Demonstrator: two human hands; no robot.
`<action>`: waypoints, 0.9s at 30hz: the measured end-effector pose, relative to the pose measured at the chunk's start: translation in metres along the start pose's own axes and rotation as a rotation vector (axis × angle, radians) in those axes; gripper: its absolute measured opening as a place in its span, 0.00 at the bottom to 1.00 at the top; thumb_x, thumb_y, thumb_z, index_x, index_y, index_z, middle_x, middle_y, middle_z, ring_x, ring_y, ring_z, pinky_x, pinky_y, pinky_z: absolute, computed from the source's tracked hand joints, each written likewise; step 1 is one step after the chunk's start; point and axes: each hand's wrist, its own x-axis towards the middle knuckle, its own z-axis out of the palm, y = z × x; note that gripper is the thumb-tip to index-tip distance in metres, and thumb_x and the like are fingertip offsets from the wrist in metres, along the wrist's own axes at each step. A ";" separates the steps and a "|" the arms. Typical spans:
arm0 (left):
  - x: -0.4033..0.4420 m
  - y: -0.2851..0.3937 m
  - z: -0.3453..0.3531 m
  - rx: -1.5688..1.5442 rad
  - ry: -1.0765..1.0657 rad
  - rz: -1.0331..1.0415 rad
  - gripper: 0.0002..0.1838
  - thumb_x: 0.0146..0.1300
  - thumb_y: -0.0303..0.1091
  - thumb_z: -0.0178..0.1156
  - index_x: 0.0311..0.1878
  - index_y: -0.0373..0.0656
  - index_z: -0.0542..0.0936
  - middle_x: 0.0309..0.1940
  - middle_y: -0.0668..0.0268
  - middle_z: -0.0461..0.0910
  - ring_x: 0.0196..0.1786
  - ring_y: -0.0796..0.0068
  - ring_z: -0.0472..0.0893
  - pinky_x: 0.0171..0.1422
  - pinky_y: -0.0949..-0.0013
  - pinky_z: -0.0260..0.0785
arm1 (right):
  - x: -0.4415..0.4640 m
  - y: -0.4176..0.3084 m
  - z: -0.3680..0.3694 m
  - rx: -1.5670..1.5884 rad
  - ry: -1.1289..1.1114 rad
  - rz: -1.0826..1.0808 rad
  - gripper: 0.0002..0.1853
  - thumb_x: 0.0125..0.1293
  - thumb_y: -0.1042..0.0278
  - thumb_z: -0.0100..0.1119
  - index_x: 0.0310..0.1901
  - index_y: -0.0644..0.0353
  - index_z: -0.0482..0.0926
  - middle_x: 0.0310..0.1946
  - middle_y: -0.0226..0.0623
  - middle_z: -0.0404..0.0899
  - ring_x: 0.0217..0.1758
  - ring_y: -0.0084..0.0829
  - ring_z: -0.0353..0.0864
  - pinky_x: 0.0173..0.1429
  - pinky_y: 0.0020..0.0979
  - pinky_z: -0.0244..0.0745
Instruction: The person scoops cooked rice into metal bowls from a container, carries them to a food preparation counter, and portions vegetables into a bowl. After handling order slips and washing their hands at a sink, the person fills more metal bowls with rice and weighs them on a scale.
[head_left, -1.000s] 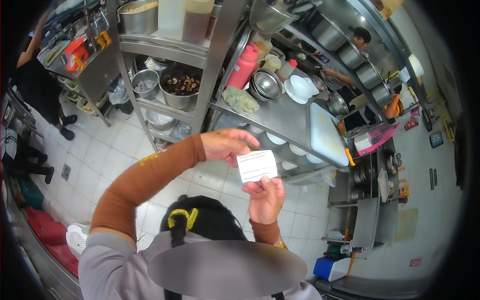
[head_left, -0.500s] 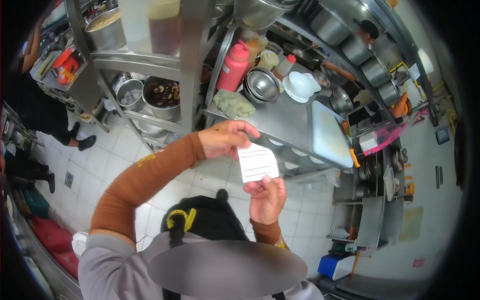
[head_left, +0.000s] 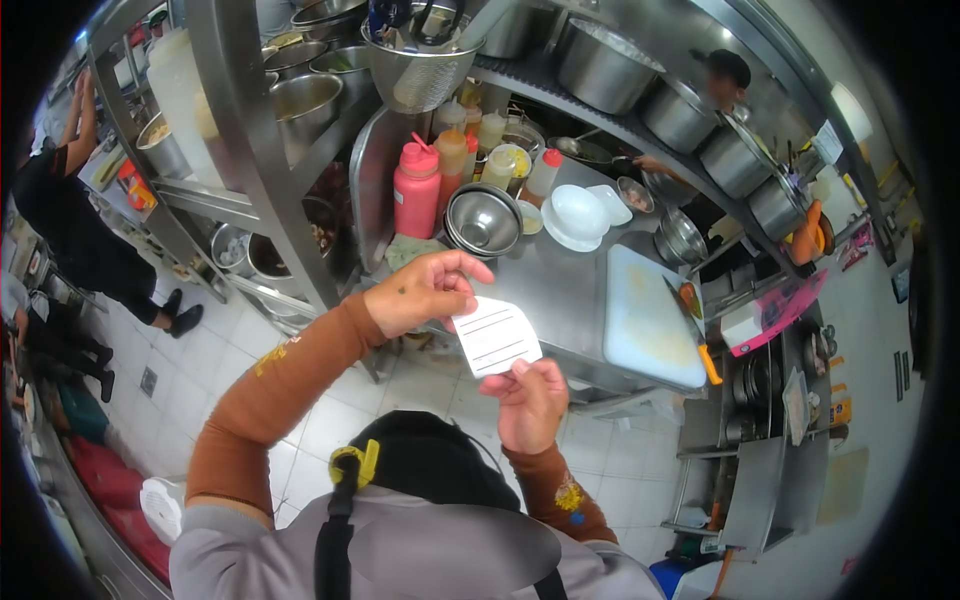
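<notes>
A small white paper slip with dark printed lines is held up in front of my chest. My left hand pinches its upper left corner between thumb and fingers. At its lower right edge, the thumb and fingers of my right hand also grip it. Beyond the slip is the steel counter. On it, a green cloth lies near a pink bottle and stacked metal bowls.
A white cutting board with an orange-handled knife rests on the counter's right side. White bowls and squeeze bottles stand behind. A steel rack post rises at left. Co-workers are at far left and behind the counter.
The view has shifted so that more of the counter and upper shelf shows. The slip and both hands have moved slightly left in view, and both hands still hold it.
</notes>
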 end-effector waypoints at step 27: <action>-0.053 -0.095 -0.001 -0.483 0.049 -0.268 0.14 0.64 0.32 0.59 0.49 0.34 0.76 0.40 0.58 0.81 0.41 0.68 0.82 0.44 0.63 0.78 | 0.113 -0.023 -0.033 -0.842 -1.081 0.216 0.12 0.63 0.66 0.61 0.42 0.65 0.79 0.31 0.30 0.79 0.35 0.18 0.75 0.40 0.24 0.72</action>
